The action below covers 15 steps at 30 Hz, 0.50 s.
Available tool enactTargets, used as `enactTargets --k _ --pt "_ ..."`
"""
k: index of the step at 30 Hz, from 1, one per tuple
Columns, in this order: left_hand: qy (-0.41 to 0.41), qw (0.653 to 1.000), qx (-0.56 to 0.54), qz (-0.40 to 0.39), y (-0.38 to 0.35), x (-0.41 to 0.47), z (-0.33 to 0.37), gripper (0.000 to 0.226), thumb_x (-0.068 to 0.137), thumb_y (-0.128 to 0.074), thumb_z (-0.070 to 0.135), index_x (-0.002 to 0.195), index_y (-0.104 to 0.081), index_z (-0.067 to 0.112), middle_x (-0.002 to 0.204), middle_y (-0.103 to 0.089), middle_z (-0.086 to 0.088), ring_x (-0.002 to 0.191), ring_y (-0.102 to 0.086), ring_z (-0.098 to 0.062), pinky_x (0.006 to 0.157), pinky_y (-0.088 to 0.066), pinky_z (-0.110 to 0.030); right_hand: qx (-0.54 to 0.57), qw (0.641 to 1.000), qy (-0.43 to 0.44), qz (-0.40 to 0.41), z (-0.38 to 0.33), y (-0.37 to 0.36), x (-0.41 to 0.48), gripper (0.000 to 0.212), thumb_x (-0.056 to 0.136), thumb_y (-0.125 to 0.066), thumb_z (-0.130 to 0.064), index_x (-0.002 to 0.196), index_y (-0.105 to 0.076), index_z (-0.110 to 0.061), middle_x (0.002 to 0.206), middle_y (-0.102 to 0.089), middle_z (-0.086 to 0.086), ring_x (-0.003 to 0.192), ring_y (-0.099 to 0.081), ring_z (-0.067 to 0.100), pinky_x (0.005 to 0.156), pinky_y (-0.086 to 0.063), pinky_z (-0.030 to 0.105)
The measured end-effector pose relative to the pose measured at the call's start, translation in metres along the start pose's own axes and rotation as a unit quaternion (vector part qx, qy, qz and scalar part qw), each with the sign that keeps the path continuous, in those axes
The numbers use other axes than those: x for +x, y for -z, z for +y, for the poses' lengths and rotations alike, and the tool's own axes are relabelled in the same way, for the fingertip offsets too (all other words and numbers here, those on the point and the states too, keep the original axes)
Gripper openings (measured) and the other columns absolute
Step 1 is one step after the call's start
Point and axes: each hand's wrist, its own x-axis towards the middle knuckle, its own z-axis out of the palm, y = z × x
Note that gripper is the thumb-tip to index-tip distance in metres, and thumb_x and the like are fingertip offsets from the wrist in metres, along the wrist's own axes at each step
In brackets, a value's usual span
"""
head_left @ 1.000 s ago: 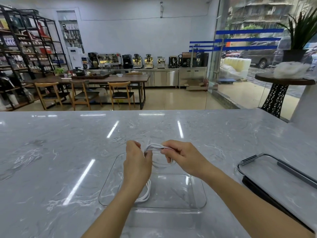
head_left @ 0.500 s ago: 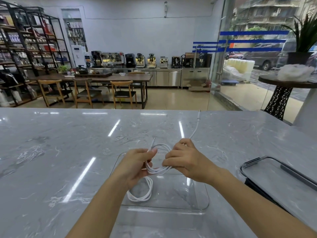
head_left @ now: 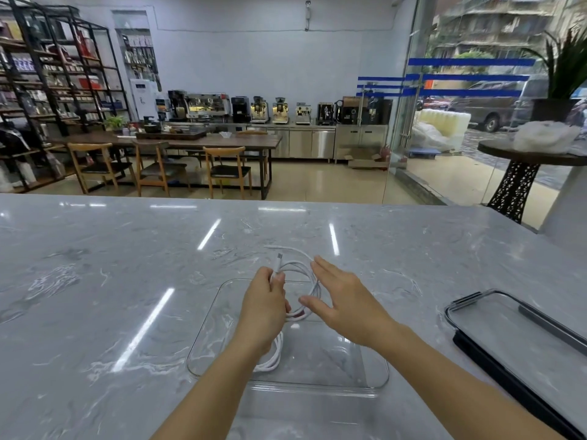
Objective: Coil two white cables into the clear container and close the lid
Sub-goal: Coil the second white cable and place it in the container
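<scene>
A clear rectangular container (head_left: 365, 381) sits on the marble counter in front of me. My left hand (head_left: 263, 308) pinches a coiled white cable (head_left: 300, 269) near its plug end, above the container's far edge. Part of the coil hangs down past my left wrist into the container (head_left: 274, 360). One loose end trails onto the counter behind the coil. My right hand (head_left: 346, 301) hovers just right of the coil, fingers spread and holding nothing. The clear lid (head_left: 521, 331) with a dark frame lies on the counter at the right.
The grey marble counter (head_left: 111, 281) stretches wide to both sides. Beyond its far edge are a wooden table with chairs, shelves and coffee machines. A small round table with a plant stands at the far right.
My right hand has let go of the cable and opened beside the coil. The free cable end that stuck up behind now lies on the counter. My left hand still holds the coil.
</scene>
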Motion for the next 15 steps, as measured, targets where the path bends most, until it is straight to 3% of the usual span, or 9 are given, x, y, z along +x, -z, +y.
enactTargets --k 2,4,6,8,10,13,14,15 --pt "-0.028 0.999 0.025 0.000 -0.001 -0.001 0.000 0.028 0.098 -0.038 0.018 0.070 -0.035 0.015 0.063 -0.038 -0.003 0.057 -0.039 -0.019 0.056 -0.034 -0.033 0.063 0.996 -0.053 0.032 -0.006 -0.004 0.003 0.049 0.089 -0.049 -0.048 0.122 -0.051 -0.012 0.120 -0.056 -0.002 0.110 -0.052 0.018 0.092 -0.042 0.029" --pt "-0.053 0.997 0.048 -0.007 -0.002 -0.003 -0.002 0.025 0.098 -0.036 0.019 0.074 -0.038 0.014 0.063 -0.040 -0.003 0.058 -0.037 -0.019 0.058 -0.034 -0.035 0.128 0.984 -0.101 0.065 -0.013 -0.003 0.007 0.034 0.087 -0.056 -0.040 0.098 -0.062 -0.008 0.092 -0.064 0.006 0.083 -0.058 0.023 0.073 -0.046 0.032" --pt "-0.064 0.995 0.076 -0.009 -0.004 -0.004 -0.003 0.022 0.098 -0.036 0.019 0.079 -0.041 0.011 0.068 -0.044 -0.005 0.059 -0.041 -0.018 0.057 -0.038 -0.030 0.177 0.973 -0.135 0.068 -0.015 0.000 0.011 0.025 0.082 -0.064 -0.026 0.099 -0.064 -0.007 0.093 -0.066 0.008 0.082 -0.061 0.023 0.071 -0.048 0.031" --pt "-0.075 0.993 0.087 -0.016 -0.006 -0.004 -0.004 0.025 0.098 -0.035 0.018 0.074 -0.039 0.014 0.077 -0.043 -0.005 0.068 -0.044 -0.018 0.061 -0.048 -0.029 0.204 0.964 -0.158 0.057 -0.015 0.002 0.014 0.032 0.078 -0.066 -0.010 0.110 -0.061 -0.009 0.098 -0.063 0.004 0.082 -0.059 0.016 0.068 -0.046 0.020" --pt "-0.085 0.986 0.143 -0.021 -0.007 -0.002 -0.004 0.032 0.098 -0.034 0.018 0.066 -0.032 0.022 0.078 -0.040 -0.004 0.078 -0.042 -0.024 0.072 -0.041 -0.035 0.237 0.955 -0.165 0.060 -0.015 0.004 0.014 0.032 0.075 -0.065 0.001 0.106 -0.063 -0.009 0.089 -0.061 0.000 0.076 -0.057 0.012 0.064 -0.046 0.016" --pt "-0.075 0.961 0.264 -0.027 -0.005 0.002 -0.007 0.029 0.100 -0.028 0.024 0.073 -0.035 0.017 0.081 -0.051 -0.007 0.093 -0.050 -0.025 0.105 -0.021 -0.039 0.303 0.936 -0.170 0.066 -0.011 0.005 0.012 0.025 0.070 -0.069 0.004 0.089 -0.065 -0.012 0.077 -0.062 0.000 0.073 -0.060 0.017 0.073 -0.053 0.030" --pt "-0.071 0.956 0.281 -0.033 -0.005 0.001 -0.006 0.027 0.100 -0.025 0.025 0.078 -0.037 0.015 0.082 -0.056 -0.004 0.094 -0.053 -0.021 0.111 -0.012 -0.038 0.331 0.926 -0.170 0.065 -0.010 0.006 0.011 0.025 0.069 -0.071 0.004 0.087 -0.065 -0.013 0.077 -0.063 0.002 0.071 -0.061 0.018 0.076 -0.054 0.035" --pt "-0.070 0.958 0.275 -0.047 -0.005 0.000 -0.006 0.026 0.100 -0.025 0.026 0.082 -0.038 0.014 0.083 -0.061 -0.001 0.092 -0.056 -0.018 0.111 -0.013 -0.036 0.352 0.919 -0.169 0.063 -0.008 0.007 0.011 0.027 0.069 -0.071 0.004 0.088 -0.063 -0.014 0.080 -0.063 0.004 0.070 -0.061 0.019 0.076 -0.055 0.038"
